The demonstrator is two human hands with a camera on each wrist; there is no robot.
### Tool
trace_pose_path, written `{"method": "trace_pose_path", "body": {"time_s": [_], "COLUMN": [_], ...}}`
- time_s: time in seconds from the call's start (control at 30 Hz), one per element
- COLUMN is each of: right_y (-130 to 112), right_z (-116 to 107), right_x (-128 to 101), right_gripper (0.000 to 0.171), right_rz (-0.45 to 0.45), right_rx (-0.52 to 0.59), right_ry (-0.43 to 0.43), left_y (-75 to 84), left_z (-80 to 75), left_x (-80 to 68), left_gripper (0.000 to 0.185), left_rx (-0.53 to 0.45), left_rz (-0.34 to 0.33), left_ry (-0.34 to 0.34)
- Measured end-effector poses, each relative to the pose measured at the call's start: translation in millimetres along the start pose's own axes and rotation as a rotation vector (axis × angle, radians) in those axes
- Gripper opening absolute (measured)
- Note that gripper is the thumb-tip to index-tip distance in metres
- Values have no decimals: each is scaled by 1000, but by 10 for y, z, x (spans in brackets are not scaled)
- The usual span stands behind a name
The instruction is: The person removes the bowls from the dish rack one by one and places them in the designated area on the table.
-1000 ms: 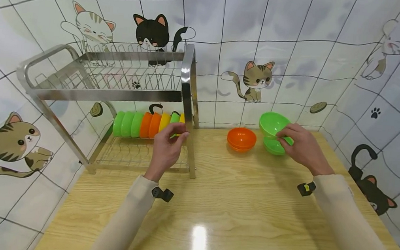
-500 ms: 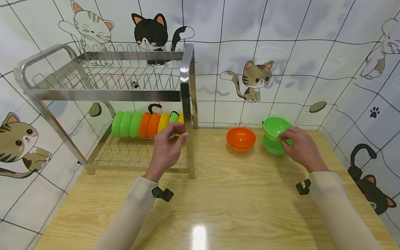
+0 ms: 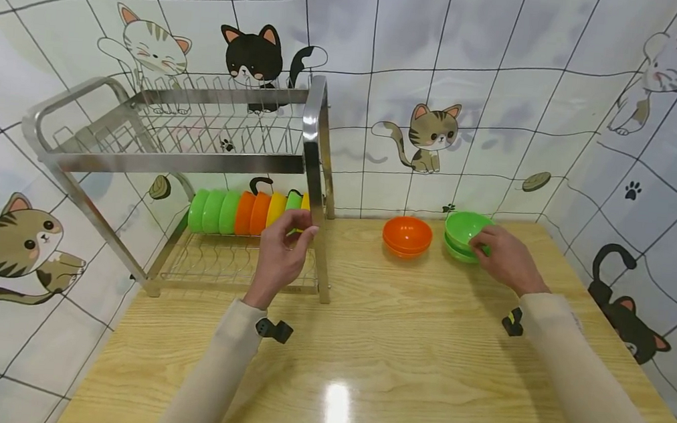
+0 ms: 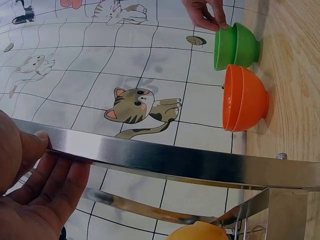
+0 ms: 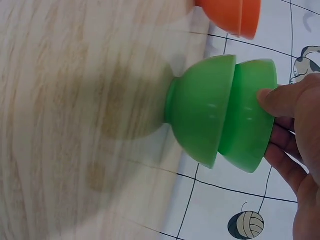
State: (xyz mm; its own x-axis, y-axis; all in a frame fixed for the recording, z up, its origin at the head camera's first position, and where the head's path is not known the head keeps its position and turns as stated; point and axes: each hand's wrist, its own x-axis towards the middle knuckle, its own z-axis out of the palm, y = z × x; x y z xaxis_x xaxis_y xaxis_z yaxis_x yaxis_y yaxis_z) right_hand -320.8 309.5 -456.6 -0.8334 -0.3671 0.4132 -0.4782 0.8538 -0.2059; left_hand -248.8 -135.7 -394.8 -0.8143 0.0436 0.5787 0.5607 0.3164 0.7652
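Pinching upper green bowl (image 5: 252,117) by rim with right hand (image 3: 506,256); nested in lower green bowl (image 5: 202,107) on table (image 3: 399,351), beside orange bowls (image 3: 407,234). Apparently gripping rack post (image 3: 321,264) with left hand (image 3: 282,253) (contact partly hidden). Likely to handle light, stiff, slightly slippery; best taken by rim. Sitting lower than in earlier frame, closer to lower green bowl.

We count one rack (image 3: 185,164), one table (image 3: 405,352) under it. Right of the rack: two orange bowls (image 3: 407,235), two green bowls (image 3: 462,229). In the rack, at least four racked green bowls (image 3: 213,212), two racked orange bowls (image 3: 259,213), two racked yellow bowls (image 3: 276,209); row's right end partly hidden.
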Motion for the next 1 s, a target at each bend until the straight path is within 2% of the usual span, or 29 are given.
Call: {"method": "trace_pose_path", "body": {"time_s": [0.4, 1.0], "right_y": [17, 60], "right_z": [89, 119], "right_x": [-56, -96], "right_gripper": [7, 10], "right_rz": [15, 52], "right_rx": [-11, 40], "right_ry": [-22, -65], "left_y": [7, -4], "left_z": [6, 11], "left_x": [-9, -17], "left_gripper": [23, 21], "left_rx": [-6, 10], "left_rz": [-4, 18], "left_ry": [-4, -3]}}
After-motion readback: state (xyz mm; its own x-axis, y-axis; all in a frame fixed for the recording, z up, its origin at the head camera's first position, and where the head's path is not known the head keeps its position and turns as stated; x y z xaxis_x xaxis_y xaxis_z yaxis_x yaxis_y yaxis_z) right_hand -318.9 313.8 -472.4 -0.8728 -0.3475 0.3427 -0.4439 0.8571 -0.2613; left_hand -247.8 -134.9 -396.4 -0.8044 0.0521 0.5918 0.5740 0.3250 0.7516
